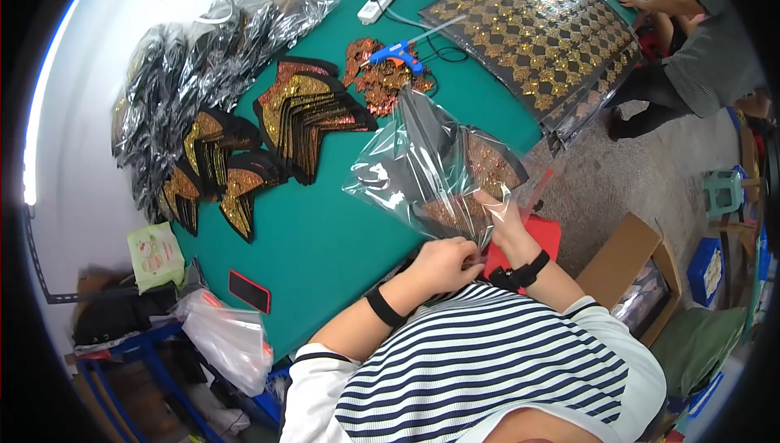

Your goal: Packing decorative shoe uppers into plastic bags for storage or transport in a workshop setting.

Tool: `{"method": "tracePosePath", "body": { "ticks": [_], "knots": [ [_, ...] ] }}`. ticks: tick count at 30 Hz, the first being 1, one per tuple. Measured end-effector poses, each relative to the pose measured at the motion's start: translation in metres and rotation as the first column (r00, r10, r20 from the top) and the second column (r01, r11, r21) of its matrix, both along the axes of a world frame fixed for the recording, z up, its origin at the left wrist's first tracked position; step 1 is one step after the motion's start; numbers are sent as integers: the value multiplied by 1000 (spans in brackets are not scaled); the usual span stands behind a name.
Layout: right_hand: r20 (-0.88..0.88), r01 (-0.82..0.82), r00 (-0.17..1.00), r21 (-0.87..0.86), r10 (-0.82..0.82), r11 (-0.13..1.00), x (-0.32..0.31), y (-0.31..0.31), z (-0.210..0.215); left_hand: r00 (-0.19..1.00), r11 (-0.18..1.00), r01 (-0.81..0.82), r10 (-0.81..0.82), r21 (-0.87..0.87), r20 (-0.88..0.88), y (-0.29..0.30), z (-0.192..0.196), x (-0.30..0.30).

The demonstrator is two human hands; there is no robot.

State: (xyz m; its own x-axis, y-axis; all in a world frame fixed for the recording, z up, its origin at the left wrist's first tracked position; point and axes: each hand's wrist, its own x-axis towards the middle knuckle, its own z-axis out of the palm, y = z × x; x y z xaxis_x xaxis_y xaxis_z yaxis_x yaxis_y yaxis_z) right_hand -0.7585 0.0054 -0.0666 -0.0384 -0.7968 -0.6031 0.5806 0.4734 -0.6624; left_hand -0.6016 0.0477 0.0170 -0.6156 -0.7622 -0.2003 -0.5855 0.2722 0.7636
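Observation:
A clear plastic bag (410,163) hangs in front of me over the table's near right edge, with black pieces covered in copper-gold sequins (494,165) in it. My left hand (449,263) is closed on the bag's near edge, fingers curled. My right hand (504,220) grips the bag's right side, its thumb over the sequined pieces; the other fingers are hidden behind. Whether part of this hand is inside the bag, I cannot tell. Beyond the bag, a fanned stack of gold-sequined black pieces (305,122) lies on the green table (325,240).
A blue glue gun (396,56) rests on loose sequined appliques (375,100), near a white power strip (381,0). Sheets of gold motifs (540,33) cover the far right. Bagged goods (183,77) heap at the left; a phone (249,292) lies nearer. An open carton (626,268) stands right.

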Motion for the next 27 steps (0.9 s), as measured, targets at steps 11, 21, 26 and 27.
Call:
{"method": "tracePosePath", "body": {
  "ticks": [11, 21, 26, 27],
  "knots": [
    [90, -96, 990, -116, 107, 989, -1, 5, 16, 959, 820, 80, 92, -567, 268, -165, -13, -91],
    [-143, -375, 924, -167, 354, 912, -6, -13, -24, 992, 723, 104, -22, -683, 127, -146, -27, -108],
    [164, -368, 903, -179, 396, 912, -6, -18, -40, 957, 772, 270, -150, -575, 247, -126, -19, -92],
    [154, -364, 909, -158, 387, 918, -5, -26, -32, 993, 761, 107, -112, -640, 33, -116, -13, -83]
  ]
}}
